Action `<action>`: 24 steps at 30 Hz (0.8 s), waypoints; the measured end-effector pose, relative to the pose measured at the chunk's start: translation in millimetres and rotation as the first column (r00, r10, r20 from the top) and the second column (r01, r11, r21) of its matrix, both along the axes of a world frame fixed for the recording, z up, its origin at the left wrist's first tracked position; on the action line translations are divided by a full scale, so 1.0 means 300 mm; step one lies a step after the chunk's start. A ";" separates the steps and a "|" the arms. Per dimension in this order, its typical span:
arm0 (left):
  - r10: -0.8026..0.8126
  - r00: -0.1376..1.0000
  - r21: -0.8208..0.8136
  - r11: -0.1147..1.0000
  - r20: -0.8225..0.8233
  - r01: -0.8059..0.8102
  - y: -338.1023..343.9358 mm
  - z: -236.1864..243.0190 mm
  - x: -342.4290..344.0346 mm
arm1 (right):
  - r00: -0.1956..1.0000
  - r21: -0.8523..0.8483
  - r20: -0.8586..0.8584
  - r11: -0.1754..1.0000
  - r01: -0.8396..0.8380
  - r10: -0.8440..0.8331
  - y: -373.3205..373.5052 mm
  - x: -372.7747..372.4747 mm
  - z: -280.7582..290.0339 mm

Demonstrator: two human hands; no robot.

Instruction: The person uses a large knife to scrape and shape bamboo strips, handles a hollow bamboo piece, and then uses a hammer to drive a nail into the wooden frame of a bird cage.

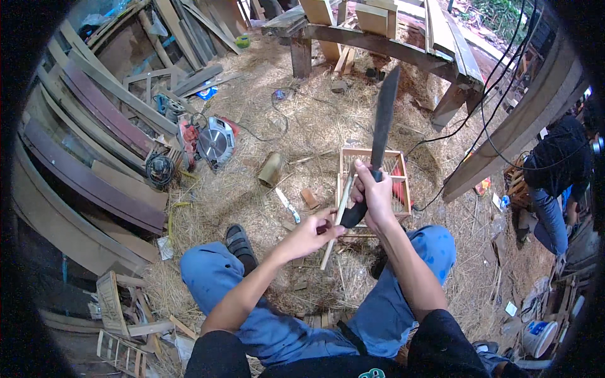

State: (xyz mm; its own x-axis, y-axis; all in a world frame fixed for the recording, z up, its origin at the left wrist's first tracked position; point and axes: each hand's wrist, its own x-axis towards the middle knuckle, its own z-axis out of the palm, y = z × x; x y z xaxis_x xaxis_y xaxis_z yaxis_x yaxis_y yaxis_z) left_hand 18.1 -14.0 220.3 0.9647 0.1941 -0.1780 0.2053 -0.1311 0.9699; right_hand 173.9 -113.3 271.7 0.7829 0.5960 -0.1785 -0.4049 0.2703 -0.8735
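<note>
My right hand (pixel 372 195) grips a large knife (pixel 383 116) by its black handle, blade upright and away from me. The thumb of that hand lies by a thin pale bamboo strip (pixel 326 257), which slants down past the handle. My left hand (pixel 318 232) holds the strip lower down, its fingers touching or very near the handle's end. Behind both hands a wooden frame (pixel 372 151) with thin bars lies on the ground, something red inside. To its left are a short bamboo piece (pixel 271 167), a light-handled tool (pixel 288 205) and a small wooden block (pixel 309 198).
A circular saw (pixel 214 143) and coiled cable (pixel 159 167) lie left, beside leaning boards (pixel 94 164). A wooden bench (pixel 372 44) stands ahead; cables cross the straw-covered ground. A post (pixel 479 160) is at right, with another person (pixel 548 201) beyond it. A bucket (pixel 537 340) sits lower right.
</note>
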 end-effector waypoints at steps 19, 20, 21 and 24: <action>0.183 0.962 0.733 0.622 0.205 -0.275 0.076 0.145 -0.072 | 0.781 -0.454 0.602 0.876 0.162 0.168 -0.047 0.041 -0.087; 0.163 0.960 0.785 0.552 0.228 -0.280 0.078 0.147 -0.068 | 0.724 -0.464 0.657 0.870 0.168 0.211 -0.047 0.037 -0.097; 0.163 0.960 0.784 0.554 0.228 -0.280 0.084 0.143 -0.062 | 0.707 -0.467 0.662 0.875 0.130 0.248 -0.059 0.034 -0.103; 0.128 0.924 0.844 0.379 0.359 -0.380 0.105 0.146 -0.066 | 0.693 -0.633 0.600 0.766 0.108 0.399 -0.064 0.000 -0.062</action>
